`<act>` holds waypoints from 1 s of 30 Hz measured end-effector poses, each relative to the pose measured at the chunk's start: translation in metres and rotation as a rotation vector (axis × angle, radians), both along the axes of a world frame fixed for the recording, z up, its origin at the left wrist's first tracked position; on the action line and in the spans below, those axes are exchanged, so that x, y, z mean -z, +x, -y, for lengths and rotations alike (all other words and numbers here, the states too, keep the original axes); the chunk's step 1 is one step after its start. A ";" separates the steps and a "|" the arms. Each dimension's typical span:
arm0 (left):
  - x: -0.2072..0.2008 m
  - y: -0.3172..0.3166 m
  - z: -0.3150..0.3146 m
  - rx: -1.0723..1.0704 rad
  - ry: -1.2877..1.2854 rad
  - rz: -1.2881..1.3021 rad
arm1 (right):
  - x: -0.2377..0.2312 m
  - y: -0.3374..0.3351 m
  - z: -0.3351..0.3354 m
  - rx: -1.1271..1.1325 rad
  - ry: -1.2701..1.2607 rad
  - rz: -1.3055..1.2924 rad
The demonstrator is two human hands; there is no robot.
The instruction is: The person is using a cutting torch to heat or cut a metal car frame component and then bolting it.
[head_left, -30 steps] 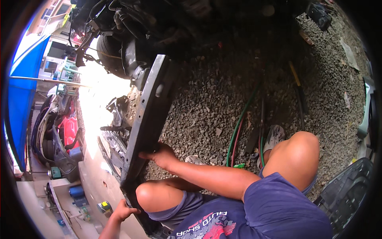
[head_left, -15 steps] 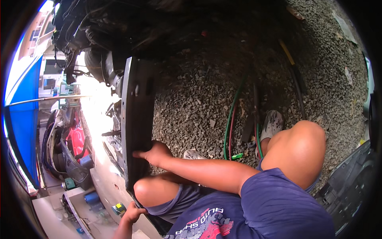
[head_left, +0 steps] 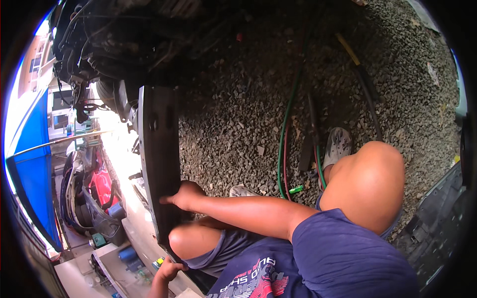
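Observation:
A long dark beam-like panel (head_left: pixel 164 149) with slots and a pale edge stands in front of me, left of the gravel. My right hand (head_left: pixel 186 196) grips its inner side, one finger stretched across its face. Lower down, beside my left knee, my left hand (head_left: pixel 171 268) is closed at the panel's near end; its fingertips are partly hidden. A dark mass of wiring and mechanical parts (head_left: pixel 114 49) lies beyond the panel's far end, mostly in shadow.
Green and red hoses (head_left: pixel 284 149) and a black hose with a yellow section (head_left: pixel 365 87) run over the gravel (head_left: pixel 238 139). A bright green object (head_left: pixel 296 189) lies near my feet. To the left are a grey bin (head_left: pixel 107 221) and a blue sheet (head_left: pixel 32 184). A dark moulded panel (head_left: pixel 437 228) lies right.
The view has shifted slightly, so the panel and my right hand appear farther left. My left hand appears slightly right and lower. Both hands keep their places on the panel.

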State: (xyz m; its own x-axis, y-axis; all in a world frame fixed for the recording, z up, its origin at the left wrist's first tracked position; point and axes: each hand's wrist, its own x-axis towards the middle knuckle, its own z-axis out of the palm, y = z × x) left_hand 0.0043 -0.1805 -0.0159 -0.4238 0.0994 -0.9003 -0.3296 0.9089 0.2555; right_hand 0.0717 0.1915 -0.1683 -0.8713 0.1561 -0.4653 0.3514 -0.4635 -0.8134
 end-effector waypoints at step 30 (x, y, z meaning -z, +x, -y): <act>0.034 -0.046 0.004 0.001 -0.073 -0.052 | 0.025 -0.045 -0.006 -0.129 0.033 -0.148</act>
State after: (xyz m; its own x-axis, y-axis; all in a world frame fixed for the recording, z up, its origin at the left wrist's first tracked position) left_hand -0.0415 -0.1841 -0.0498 -0.4700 0.0352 -0.8820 -0.3165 0.9260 0.2056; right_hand 0.0266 0.1979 -0.1936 -0.9435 0.0513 -0.3273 0.2819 -0.3947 -0.8745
